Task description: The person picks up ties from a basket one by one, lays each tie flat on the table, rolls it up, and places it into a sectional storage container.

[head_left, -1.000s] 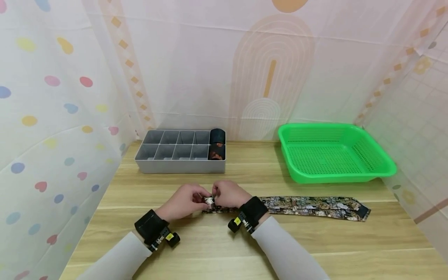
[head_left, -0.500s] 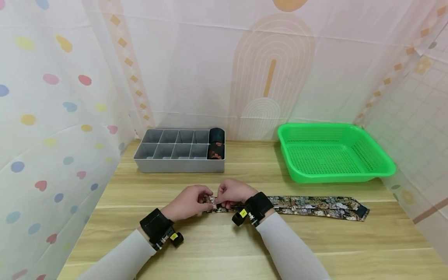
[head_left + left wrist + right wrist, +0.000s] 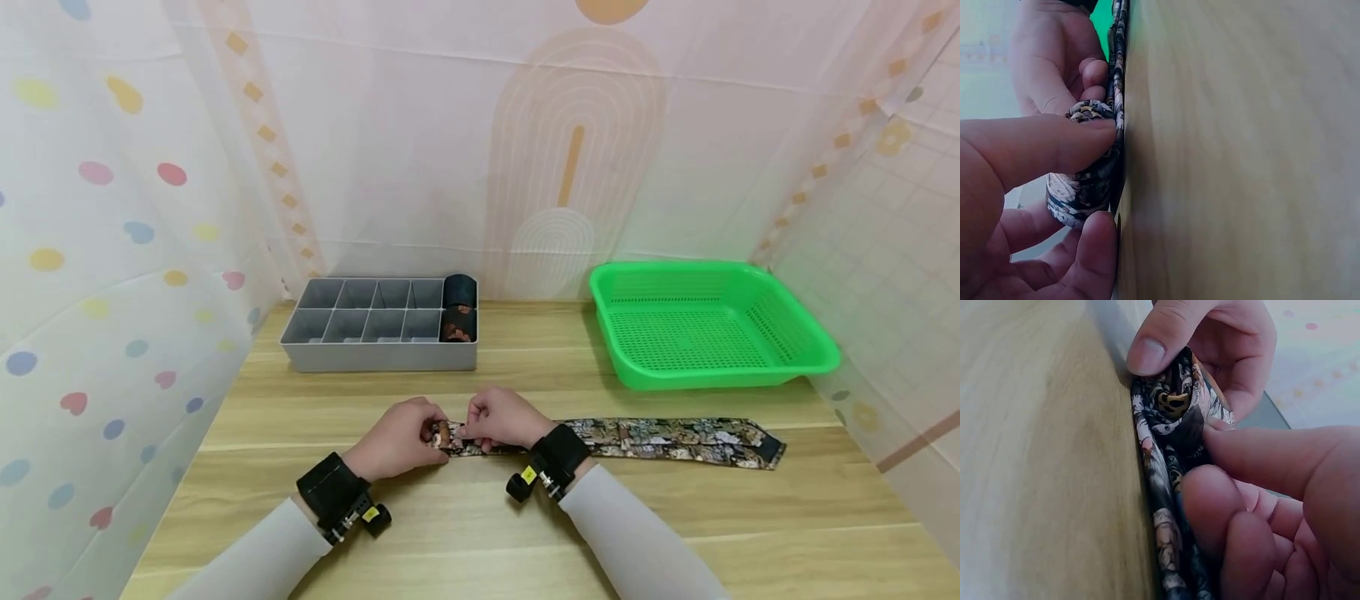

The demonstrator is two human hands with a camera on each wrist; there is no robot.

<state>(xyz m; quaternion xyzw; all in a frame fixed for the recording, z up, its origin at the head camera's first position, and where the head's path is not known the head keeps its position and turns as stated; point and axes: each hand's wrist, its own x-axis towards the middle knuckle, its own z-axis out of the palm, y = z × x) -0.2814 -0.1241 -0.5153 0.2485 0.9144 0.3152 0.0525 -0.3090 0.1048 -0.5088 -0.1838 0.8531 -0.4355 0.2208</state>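
A necktie (image 3: 667, 437) with a crowded multicoloured print lies lengthwise on the table, its wide pointed end to the right. Its left end is coiled into a small roll (image 3: 1075, 194). My left hand (image 3: 397, 437) holds this roll, with the thumb on one side and fingers around the other. Close beside it, my right hand (image 3: 508, 418) pinches at the tie where the roll meets the flat length. In the right wrist view the spiral end of the roll (image 3: 1172, 403) shows, with the right thumb touching it. The hands cover part of the tie.
Behind the hands stands a grey divided box (image 3: 378, 358), with a dark rolled tie (image 3: 460, 292) and a black-and-orange rolled tie (image 3: 458, 323) in its rightmost compartments. A green perforated basket (image 3: 712, 379) sits at the back right. Patterned curtains (image 3: 420, 150) enclose the table.
My right hand has shifted slightly to the right along the tie. The left fingers have changed their hold around the roll. The tie's flat length stays in place.
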